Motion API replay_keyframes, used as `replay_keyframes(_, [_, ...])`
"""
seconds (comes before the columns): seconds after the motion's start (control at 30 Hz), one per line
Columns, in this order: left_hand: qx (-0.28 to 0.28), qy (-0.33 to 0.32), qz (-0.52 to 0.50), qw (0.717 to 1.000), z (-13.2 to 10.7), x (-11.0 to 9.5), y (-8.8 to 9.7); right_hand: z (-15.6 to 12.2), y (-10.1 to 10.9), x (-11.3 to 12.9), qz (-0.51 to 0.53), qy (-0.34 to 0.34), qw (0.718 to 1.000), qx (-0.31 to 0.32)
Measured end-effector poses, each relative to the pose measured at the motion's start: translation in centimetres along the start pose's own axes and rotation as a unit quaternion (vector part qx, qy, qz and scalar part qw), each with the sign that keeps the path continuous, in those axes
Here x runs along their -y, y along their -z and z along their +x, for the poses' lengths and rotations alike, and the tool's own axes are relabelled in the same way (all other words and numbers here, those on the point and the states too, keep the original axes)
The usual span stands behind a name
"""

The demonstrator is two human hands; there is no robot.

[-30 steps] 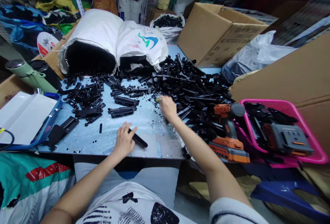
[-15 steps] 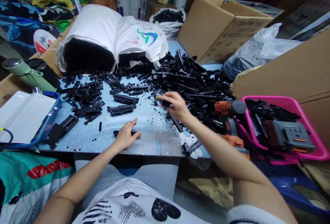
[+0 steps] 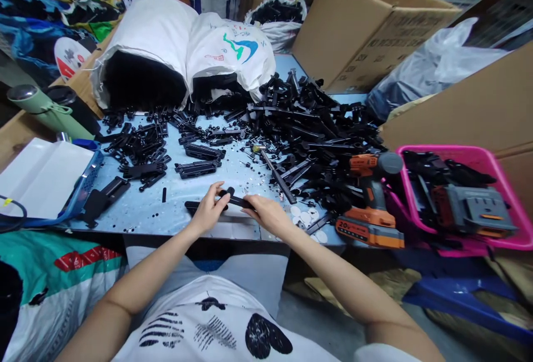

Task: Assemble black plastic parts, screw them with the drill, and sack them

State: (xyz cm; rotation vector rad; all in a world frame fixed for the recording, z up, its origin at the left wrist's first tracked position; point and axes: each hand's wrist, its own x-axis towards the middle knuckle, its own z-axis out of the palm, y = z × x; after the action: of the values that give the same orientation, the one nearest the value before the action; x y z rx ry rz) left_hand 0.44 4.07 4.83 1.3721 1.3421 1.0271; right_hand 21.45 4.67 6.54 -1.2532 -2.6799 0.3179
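My left hand and my right hand meet at the near edge of the blue table. Between them they pinch a slim black plastic strip, the left at its left end, the right at its right end. A second black strip lies flat under the left hand. Just beyond the hands a black rod with a brass tip rests on the table. A big heap of black plastic parts fills the table's right half.
An orange cordless drill lies at the right near edge beside a pink basket holding a battery and parts. White sacks and cardboard boxes stand at the back. A green flask and white tray sit left.
My right hand has come back from the parts heap to the near edge and joined the left hand on a black strip. The brass-tipped rod now lies alone on the table.
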Motion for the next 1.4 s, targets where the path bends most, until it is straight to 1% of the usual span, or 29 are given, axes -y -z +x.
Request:
replay_keyframes(0.03, [0.035, -0.046, 0.095, 0.994, 0.1, 0.4, 0.5, -0.1, -0.4, -0.8, -0.006, 0.033, 0.999, 0.042])
replay_keyframes(0.07, [0.075, -0.083, 0.185, 0.976, 0.2, 0.8, 1.1, -0.2, -0.8, -1.4, -0.013, 0.067, 0.995, 0.078])
replay_keyframes(0.1, [0.120, -0.109, 0.263, 0.951, 0.4, 1.1, 1.6, -0.4, -1.3, -1.8, -0.021, 0.092, 0.990, 0.103])
replay_keyframes(0.17, [0.202, -0.134, 0.367, 0.898, 0.7, 1.7, 2.2, -0.7, -2.4, -2.0, -0.034, 0.101, 0.987, 0.122])
replay_keyframes(0.2, [0.226, -0.143, 0.397, 0.878, 0.9, 1.9, 2.2, -0.8, -2.8, -1.8, -0.040, 0.091, 0.988, 0.122])
replay_keyframes(0.23, [0.237, -0.152, 0.418, 0.864, 0.9, 2.0, 2.1, -0.9, -3.1, -1.6, -0.045, 0.078, 0.989, 0.120])
replay_keyframes(0.3, [0.232, -0.172, 0.443, 0.849, 0.8, 2.3, 1.8, -0.8, -3.4, -0.9, -0.060, 0.054, 0.991, 0.104])
replay_keyframes(0.4, [0.195, -0.193, 0.452, 0.849, 0.5, 2.7, 1.5, -0.7, -3.0, 0.0, -0.088, 0.041, 0.993, 0.070])
replay_keyframes(0.53, [0.139, -0.226, 0.428, 0.864, 0.1, 3.6, 1.8, -0.3, -1.6, 1.0, -0.132, 0.041, 0.990, 0.034])
replay_keyframes(0.67, [0.096, -0.264, 0.394, 0.875, 0.2, 4.2, 2.0, 0.5, -0.5, 1.3, -0.145, 0.048, 0.988, 0.031])
replay_keyframes(0.73, [0.086, -0.266, 0.386, 0.879, 0.3, 4.3, 1.8, 0.7, -0.5, 1.0, -0.138, 0.051, 0.989, 0.033])
replay_keyframes(0.8, [0.085, -0.255, 0.390, 0.881, 0.3, 4.4, 1.6, 0.7, -0.7, 0.6, -0.134, 0.049, 0.989, 0.031])
replay_keyframes(0.87, [0.096, -0.243, 0.400, 0.879, 0.2, 4.3, 1.4, 0.4, -1.2, 0.0, -0.129, 0.061, 0.989, 0.028])
replay_keyframes(0.93, [0.127, -0.224, 0.415, 0.873, 0.1, 4.0, 1.3, 0.1, -1.8, -0.6, -0.120, 0.080, 0.989, 0.031])
replay_keyframes(1.0, [0.182, -0.196, 0.433, 0.861, 0.4, 3.4, 1.1, -0.2, -2.2, -1.2, -0.100, 0.089, 0.990, 0.048])
replay_keyframes(1.07, [0.236, -0.191, 0.438, 0.846, 1.7, 2.7, 0.5, -0.1, -2.0, -2.3, -0.070, 0.084, 0.991, 0.072])
replay_keyframes(1.1, [0.250, -0.200, 0.435, 0.841, 3.0, 2.2, 0.0, 0.3, -1.7, -3.1, -0.056, 0.072, 0.993, 0.079])
replay_keyframes(1.13, [0.248, -0.212, 0.431, 0.841, 4.7, 1.7, -0.7, 0.9, -1.2, -4.1, -0.051, 0.046, 0.995, 0.076])
replay_keyframes(1.17, [0.232, -0.222, 0.428, 0.845, 6.7, 1.3, -1.6, 1.8, -0.6, -5.3, -0.055, 0.003, 0.996, 0.063])
replay_keyframes(1.2, [0.207, -0.219, 0.429, 0.851, 8.9, 0.8, -2.7, 2.9, 0.0, -6.6, -0.071, -0.057, 0.995, 0.044])
replay_keyframes(1.23, [0.176, -0.199, 0.437, 0.859, 11.2, 0.4, -3.9, 4.1, 0.7, -8.1, -0.091, -0.128, 0.987, 0.023])
replay_keyframes(1.27, [0.149, -0.171, 0.445, 0.866, 13.3, 0.0, -5.1, 5.5, 1.3, -9.6, -0.112, -0.199, 0.974, 0.009])
replay_keyframes(1.3, [0.145, -0.149, 0.451, 0.868, 15.2, -0.3, -6.3, 7.0, 1.8, -11.0, -0.124, -0.258, 0.958, 0.005])
replay_keyframes(1.33, [0.142, -0.140, 0.453, 0.869, 16.7, -0.6, -7.4, 8.4, 2.1, -12.3, -0.127, -0.300, 0.945, 0.011])
replay_keyframes(1.37, [0.142, -0.134, 0.453, 0.870, 17.7, -0.8, -8.3, 9.7, 2.2, -13.3, -0.125, -0.324, 0.938, 0.022])
replay_keyframes(1.4, [0.145, -0.135, 0.452, 0.870, 18.2, -1.0, -9.1, 10.8, 2.2, -14.1, -0.119, -0.334, 0.934, 0.034])
